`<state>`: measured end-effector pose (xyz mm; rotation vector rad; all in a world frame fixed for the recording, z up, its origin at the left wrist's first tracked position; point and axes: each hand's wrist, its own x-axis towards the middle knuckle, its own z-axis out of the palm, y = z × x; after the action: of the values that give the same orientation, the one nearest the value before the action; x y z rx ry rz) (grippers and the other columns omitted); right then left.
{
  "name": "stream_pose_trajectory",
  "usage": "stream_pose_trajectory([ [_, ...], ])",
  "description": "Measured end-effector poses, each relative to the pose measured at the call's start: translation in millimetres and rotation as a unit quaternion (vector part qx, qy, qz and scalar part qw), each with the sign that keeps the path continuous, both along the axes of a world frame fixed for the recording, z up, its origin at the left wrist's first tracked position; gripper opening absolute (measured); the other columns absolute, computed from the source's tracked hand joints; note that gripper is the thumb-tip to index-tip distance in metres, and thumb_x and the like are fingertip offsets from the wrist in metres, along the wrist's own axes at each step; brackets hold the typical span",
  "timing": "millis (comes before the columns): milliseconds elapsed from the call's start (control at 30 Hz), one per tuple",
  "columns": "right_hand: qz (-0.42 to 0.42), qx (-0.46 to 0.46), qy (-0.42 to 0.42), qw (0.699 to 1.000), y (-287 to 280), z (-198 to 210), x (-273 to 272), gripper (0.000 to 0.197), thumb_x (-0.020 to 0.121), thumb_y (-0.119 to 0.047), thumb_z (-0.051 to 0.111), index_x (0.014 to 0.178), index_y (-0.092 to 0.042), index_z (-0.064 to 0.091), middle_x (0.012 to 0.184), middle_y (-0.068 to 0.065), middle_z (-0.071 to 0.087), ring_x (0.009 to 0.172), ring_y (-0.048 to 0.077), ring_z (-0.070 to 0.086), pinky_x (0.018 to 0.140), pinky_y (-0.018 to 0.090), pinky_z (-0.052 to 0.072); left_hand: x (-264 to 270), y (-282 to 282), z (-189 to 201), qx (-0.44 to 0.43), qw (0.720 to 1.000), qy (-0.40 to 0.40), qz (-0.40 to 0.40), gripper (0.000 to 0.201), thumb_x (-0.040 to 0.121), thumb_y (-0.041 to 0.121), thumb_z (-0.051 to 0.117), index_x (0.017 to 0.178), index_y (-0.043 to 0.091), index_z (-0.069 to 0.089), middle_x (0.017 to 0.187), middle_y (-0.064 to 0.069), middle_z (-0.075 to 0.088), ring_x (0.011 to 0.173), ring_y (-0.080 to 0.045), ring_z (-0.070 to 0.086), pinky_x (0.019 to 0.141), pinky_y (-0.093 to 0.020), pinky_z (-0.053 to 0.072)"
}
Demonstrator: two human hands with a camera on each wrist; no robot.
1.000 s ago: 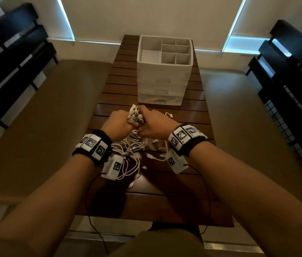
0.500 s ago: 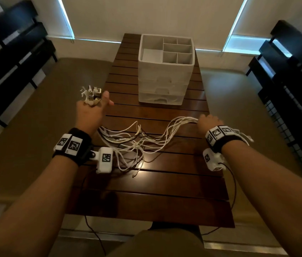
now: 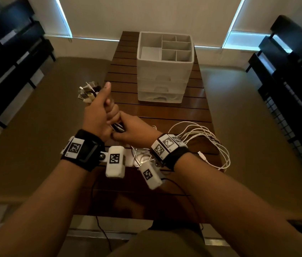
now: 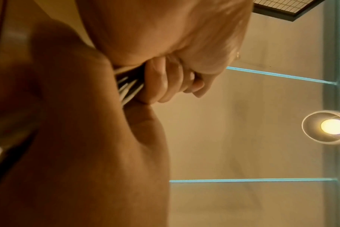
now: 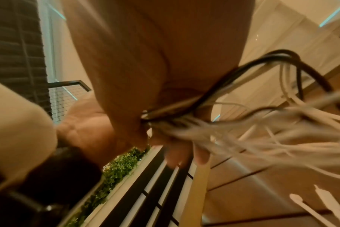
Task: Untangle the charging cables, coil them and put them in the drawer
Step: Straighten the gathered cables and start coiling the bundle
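The left hand (image 3: 98,110) is gripping the plug ends of the bundled white and black charging cables (image 3: 198,134); the right hand (image 3: 133,129) is clasping the strands beside it, slack trailing toward three o'clock.

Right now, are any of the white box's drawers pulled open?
No, all the drawers of the white drawer box sit flush and closed, while both hands hold the cables.

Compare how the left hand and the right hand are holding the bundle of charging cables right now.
The left hand is raised, thumb up, gripping the bundle of white and black charging cables just below the plug ends, which fan out above its fist. The right hand sits lower and nearer the brown slatted wooden table, gripping further down, with loose loops trailing to its right. Both hands touch and curl around the same bundle.
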<state>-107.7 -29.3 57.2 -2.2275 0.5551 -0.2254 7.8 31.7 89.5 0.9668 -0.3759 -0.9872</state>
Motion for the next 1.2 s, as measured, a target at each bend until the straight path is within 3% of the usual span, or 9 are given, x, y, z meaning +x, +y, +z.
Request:
stream_pose_trajectory([
  [100,0.014,-0.027,-0.018,0.999,0,-3,1,0.012,0.100,-0.029,0.066,0.100,-0.018,0.064,0.087,0.000,0.068,0.076,0.019,0.063,0.070,0.035,0.047,9,-1,0,0.001,1.000,0.020,0.022,0.047,0.104,0.038,0.062,0.064,0.021,0.043,0.044,0.008,0.026,0.036,-0.007,0.019,0.036,-0.021,0.021],
  [367,0.058,-0.096,0.053,0.992,-21,21,-14,0.026,0.106,-0.043,0.054,0.087,-0.025,0.054,0.072,-0.008,0.057,0.064,0.009,0.054,0.060,0.028,0.037,21,-1,-8,0.074,0.995,0.070,-0.002,0.024,0.097,0.032,0.073,0.082,0.018,0.061,0.049,0.008,0.041,0.055,-0.008,0.042,0.055,-0.022,0.049],
  [467,0.083,-0.133,0.105,0.982,-32,39,-16,0.031,0.109,-0.042,0.048,0.090,-0.020,0.056,0.072,-0.006,0.054,0.063,0.009,0.050,0.058,0.024,0.036,34,1,-9,0.099,0.993,0.066,-0.009,0.019,0.094,0.023,0.076,0.102,0.009,0.067,0.080,-0.004,0.069,0.080,-0.015,0.068,0.070,-0.027,0.060],
  [600,0.108,-0.182,0.148,0.966,-39,44,-21,0.034,0.110,-0.042,0.044,0.094,-0.015,0.056,0.073,-0.005,0.052,0.062,0.009,0.048,0.057,0.026,0.034,46,9,-13,0.171,0.967,-0.154,0.106,0.110,0.074,0.039,0.093,0.161,0.016,0.030,0.146,-0.006,0.055,0.124,-0.018,0.063,0.094,-0.039,0.058],
  [733,0.129,-0.194,0.171,0.957,-38,40,-19,0.031,0.110,-0.039,0.047,0.106,-0.012,0.063,0.079,-0.005,0.057,0.065,0.012,0.052,0.062,0.029,0.039,27,12,2,0.103,0.856,-0.507,0.001,0.049,0.096,0.046,0.072,0.140,0.029,0.059,0.137,0.011,0.063,0.128,-0.004,0.057,0.108,-0.034,0.049],
  [867,0.154,-0.173,0.118,0.966,-41,50,-21,0.030,0.108,-0.033,0.051,0.119,-0.012,0.070,0.109,0.006,0.070,0.094,0.020,0.066,0.090,0.036,0.055,1,7,2,0.105,0.824,-0.521,-0.195,0.057,0.101,0.062,0.044,0.103,0.012,0.071,0.089,0.001,0.075,0.081,-0.007,0.073,0.078,-0.035,0.061],
  [1033,0.093,-0.171,0.130,0.972,-63,62,-43,0.025,0.105,-0.037,0.057,0.089,-0.018,0.063,0.078,-0.004,0.060,0.067,0.011,0.053,0.065,0.030,0.042,6,-2,0,0.127,0.713,-0.649,-0.235,0.032,0.098,0.068,0.041,0.088,0.042,0.058,0.075,0.006,0.064,0.063,-0.008,0.058,0.060,-0.025,0.044],
  [1100,0.055,-0.151,0.110,0.981,-70,60,-50,0.035,0.104,-0.042,0.058,0.093,-0.009,0.064,0.075,0.000,0.058,0.062,0.012,0.049,0.061,0.030,0.039,6,-8,3,0.102,0.732,-0.622,-0.257,0.028,0.101,0.059,0.046,0.084,0.041,0.059,0.070,0.011,0.060,0.058,-0.002,0.052,0.056,-0.017,0.040],
  [1200,-0.013,-0.111,0.052,0.992,-75,61,-57,0.033,0.102,-0.045,0.061,0.091,-0.015,0.065,0.070,-0.003,0.057,0.057,0.006,0.048,0.058,0.025,0.039,6,-14,4,0.083,0.853,-0.452,-0.247,0.033,0.107,0.044,0.050,0.086,0.025,0.066,0.059,0.013,0.046,0.050,-0.006,0.038,0.047,-0.020,0.034],
])
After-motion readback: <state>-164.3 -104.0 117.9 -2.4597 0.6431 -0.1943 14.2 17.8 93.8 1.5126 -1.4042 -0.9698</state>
